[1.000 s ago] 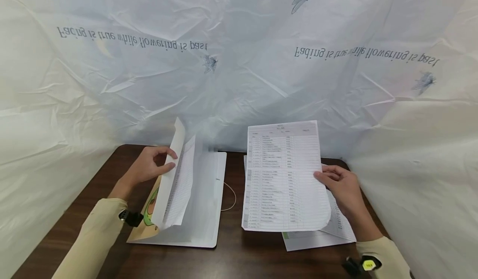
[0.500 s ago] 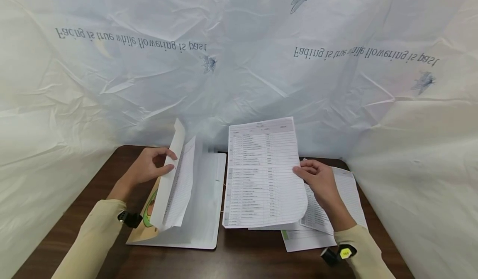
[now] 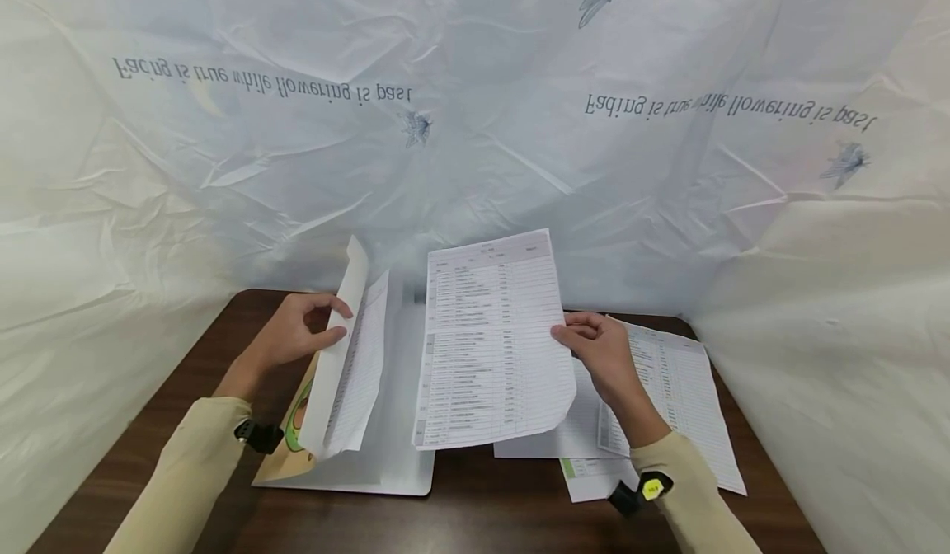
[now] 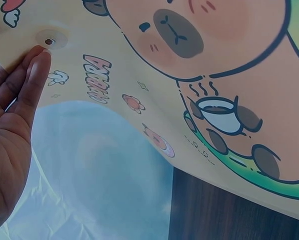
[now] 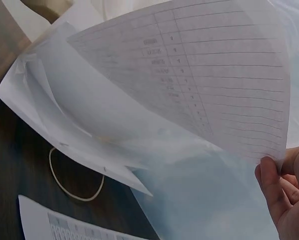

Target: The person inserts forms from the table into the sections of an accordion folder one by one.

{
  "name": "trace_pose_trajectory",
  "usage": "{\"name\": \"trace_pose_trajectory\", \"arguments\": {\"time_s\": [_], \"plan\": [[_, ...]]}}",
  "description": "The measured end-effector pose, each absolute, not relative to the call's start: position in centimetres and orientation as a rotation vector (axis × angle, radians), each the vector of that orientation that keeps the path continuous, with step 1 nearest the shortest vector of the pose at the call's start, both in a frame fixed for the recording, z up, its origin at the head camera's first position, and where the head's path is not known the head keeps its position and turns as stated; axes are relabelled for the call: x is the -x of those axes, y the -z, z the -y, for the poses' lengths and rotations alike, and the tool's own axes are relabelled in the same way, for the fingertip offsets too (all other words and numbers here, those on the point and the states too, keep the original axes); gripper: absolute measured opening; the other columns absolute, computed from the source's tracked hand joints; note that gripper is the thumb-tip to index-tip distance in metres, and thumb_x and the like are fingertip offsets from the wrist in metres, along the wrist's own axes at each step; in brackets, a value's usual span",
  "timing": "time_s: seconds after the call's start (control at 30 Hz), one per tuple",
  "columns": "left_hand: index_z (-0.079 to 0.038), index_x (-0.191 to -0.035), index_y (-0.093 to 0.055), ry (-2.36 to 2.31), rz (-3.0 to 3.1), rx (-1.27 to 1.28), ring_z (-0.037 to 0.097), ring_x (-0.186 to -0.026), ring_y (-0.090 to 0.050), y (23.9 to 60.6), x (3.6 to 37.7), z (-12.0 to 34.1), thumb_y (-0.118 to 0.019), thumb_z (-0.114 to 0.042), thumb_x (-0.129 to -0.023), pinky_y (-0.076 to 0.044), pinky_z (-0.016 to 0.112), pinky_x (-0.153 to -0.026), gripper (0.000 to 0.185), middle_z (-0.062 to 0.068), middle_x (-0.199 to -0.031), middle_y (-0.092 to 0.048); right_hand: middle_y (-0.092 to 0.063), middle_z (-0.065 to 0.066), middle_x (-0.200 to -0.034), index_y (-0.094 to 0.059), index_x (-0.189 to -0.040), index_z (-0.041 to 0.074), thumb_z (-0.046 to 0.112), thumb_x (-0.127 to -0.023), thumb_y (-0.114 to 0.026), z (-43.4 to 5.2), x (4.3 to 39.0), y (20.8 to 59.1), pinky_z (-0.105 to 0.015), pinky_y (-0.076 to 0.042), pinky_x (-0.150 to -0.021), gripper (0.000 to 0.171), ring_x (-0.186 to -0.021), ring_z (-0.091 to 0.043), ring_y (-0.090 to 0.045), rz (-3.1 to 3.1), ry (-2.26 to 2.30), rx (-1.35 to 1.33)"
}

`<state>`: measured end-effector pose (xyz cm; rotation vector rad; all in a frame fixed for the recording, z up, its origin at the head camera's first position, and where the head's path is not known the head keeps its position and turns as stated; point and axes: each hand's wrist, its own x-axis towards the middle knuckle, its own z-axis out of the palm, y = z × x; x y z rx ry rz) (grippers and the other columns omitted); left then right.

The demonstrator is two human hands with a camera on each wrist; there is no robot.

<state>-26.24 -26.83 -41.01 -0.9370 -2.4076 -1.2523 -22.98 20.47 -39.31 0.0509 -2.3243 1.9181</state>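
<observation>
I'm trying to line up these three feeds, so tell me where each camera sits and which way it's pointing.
Head: on the person's head, looking forward and down at the table; both sleeves, left hand holding the folder open, right hand pinching a printed sheet.
Left wrist: under the raised folder cover, looking up at its cartoon print; left palm and fingers show.
Right wrist: beside the right hand, facing the sheet and folder.
Shared: all three views show the folder; head and right wrist share the sheet.

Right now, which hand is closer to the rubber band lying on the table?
Right. The right hand holds the printed sheet up just above the rubber band; the left hand holds the cartoon folder's cover open, farther off.
</observation>
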Motion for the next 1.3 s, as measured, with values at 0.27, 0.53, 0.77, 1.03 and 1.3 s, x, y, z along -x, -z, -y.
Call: {"name": "trace_pose_trajectory", "arguments": {"time_s": [0.27,0.53,0.77,1.03,1.3], "plan": [[-0.010,-0.103,-0.072,1.247,2.420,0.908,0.008,-0.066,-0.061,41.1,26.2,26.8,-0.076,-0.002,-0.085,-0.052,0.023,-0.062,0.019,0.003,-0.087,-0.067,-0.075,-0.010,-0.097,-0.067,-0.118,-0.006,0.008,-0.090,-0.076,-18.6,23.6,39.6,-0.028,-0.058,-0.076,0.033,-0.085,-0.013,-0.072,2.312,-1.967,-0.052],[-0.008,-0.102,-0.071,1.251,2.420,0.901,0.008,-0.069,-0.062,41.1,26.1,26.7,-0.075,-0.001,-0.085,-0.052,0.023,-0.063,0.019,0.005,-0.089,-0.067,-0.076,-0.007,-0.092,-0.068,-0.115,-0.006,0.006,-0.089,-0.077,-16.9,24.0,39.6,-0.027,-0.057,-0.072,0.031,-0.083,-0.012,-0.072,2.300,-2.020,-0.044],[-0.008,-0.102,-0.071,1.253,2.425,0.887,0.008,-0.069,-0.062,41.0,26.0,26.7,-0.076,-0.001,-0.085,-0.053,0.023,-0.062,0.019,0.005,-0.090,-0.067,-0.076,-0.011,-0.094,-0.068,-0.115,-0.008,0.004,-0.089,-0.076,-15.7,24.0,39.8,-0.028,-0.058,-0.073,0.030,-0.082,-0.013,-0.072,2.284,-2.066,-0.107],[-0.007,-0.103,-0.071,1.254,2.409,0.900,0.007,-0.066,-0.060,41.0,26.0,26.6,-0.076,0.001,-0.083,-0.051,0.022,-0.060,0.022,0.007,-0.088,-0.067,-0.076,-0.011,-0.093,-0.069,-0.113,-0.006,0.002,-0.088,-0.076,-14.5,23.9,40.0,-0.029,-0.058,-0.072,0.028,-0.081,-0.014,-0.072,2.286,-2.075,-0.102],[-0.008,-0.102,-0.071,1.254,2.427,0.884,0.008,-0.069,-0.061,40.9,26.0,26.6,-0.075,-0.001,-0.085,-0.052,0.023,-0.063,0.019,0.006,-0.091,-0.067,-0.075,-0.011,-0.091,-0.070,-0.111,-0.005,0.004,-0.087,-0.078,-13.5,24.1,40.4,-0.030,-0.058,-0.072,0.027,-0.081,-0.015,-0.071,2.276,-2.070,-0.122]]}}
